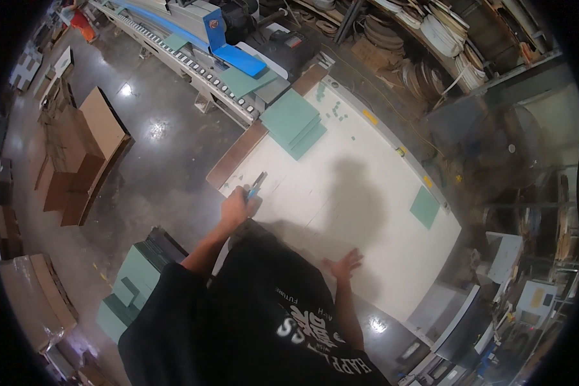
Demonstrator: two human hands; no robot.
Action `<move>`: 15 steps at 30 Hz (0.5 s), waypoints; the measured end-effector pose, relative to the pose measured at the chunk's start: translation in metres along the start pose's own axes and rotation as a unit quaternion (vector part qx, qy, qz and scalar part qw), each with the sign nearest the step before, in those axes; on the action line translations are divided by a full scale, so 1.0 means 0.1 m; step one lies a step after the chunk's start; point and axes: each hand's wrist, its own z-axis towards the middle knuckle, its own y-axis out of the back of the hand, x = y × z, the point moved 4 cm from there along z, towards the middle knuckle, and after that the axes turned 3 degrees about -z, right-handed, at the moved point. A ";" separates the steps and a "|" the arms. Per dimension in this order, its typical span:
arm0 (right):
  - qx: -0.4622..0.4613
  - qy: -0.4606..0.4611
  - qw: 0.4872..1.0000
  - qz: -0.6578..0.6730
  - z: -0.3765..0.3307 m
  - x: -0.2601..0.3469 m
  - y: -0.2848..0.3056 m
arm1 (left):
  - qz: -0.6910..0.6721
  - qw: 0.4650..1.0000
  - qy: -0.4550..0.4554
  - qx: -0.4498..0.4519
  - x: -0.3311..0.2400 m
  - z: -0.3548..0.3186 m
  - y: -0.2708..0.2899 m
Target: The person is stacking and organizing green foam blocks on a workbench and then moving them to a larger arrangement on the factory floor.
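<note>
My left hand (pixel 240 207) is closed around a slim blue tool with a dark tip, which looks like a utility knife (pixel 257 184). It is held over the near left edge of a pale worktable (pixel 379 257), tip angled away from me. My right hand (pixel 346 264) is at the table's near edge, fingers spread and holding nothing. On the far left part of the table lie several flat green panels (pixel 291 122) in a slightly fanned stack. A single green panel (pixel 424 207) rests by the right edge.
Small green scraps (pixel 334 109) lie near the table's far edge. Beyond the stack runs a long conveyor machine (pixel 193 71) with a blue guard (pixel 238 59). Cardboard boxes (pixel 77 154) stand on the floor at left. More green panels (pixel 138 273) are piled beside my left arm.
</note>
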 end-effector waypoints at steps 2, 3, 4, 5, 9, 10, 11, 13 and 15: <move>0.006 -0.001 1.000 0.004 -0.02 0.03 0.03 | -0.001 0.999 0.040 -0.008 0.20 -0.04 0.00; 0.007 0.000 1.000 0.006 -0.02 0.06 0.06 | -0.007 0.997 0.078 -0.018 0.30 -0.07 0.02; 0.010 -0.008 1.000 0.000 -0.02 0.06 0.06 | -0.035 0.995 0.075 -0.047 0.33 -0.09 0.08; 0.014 -0.011 1.000 0.004 -0.03 0.07 0.06 | -0.029 0.996 0.073 -0.044 0.35 -0.10 0.14; 0.000 -0.003 1.000 0.002 -0.05 0.07 0.08 | 0.034 0.993 0.115 -0.011 0.32 -0.12 0.42; 0.000 -0.003 1.000 -0.006 -0.06 0.07 0.08 | 0.044 0.993 0.108 -0.006 0.35 -0.10 0.42; 0.002 -0.002 1.000 -0.003 -0.07 0.07 0.07 | 0.055 0.993 0.100 -0.001 0.39 -0.08 0.41; -0.012 0.013 1.000 0.004 -0.08 0.05 0.07 | 0.029 0.992 0.120 0.030 0.55 0.03 0.31; -0.008 0.016 1.000 0.009 -0.07 0.07 0.07 | 0.003 0.988 0.139 0.060 0.63 0.07 0.21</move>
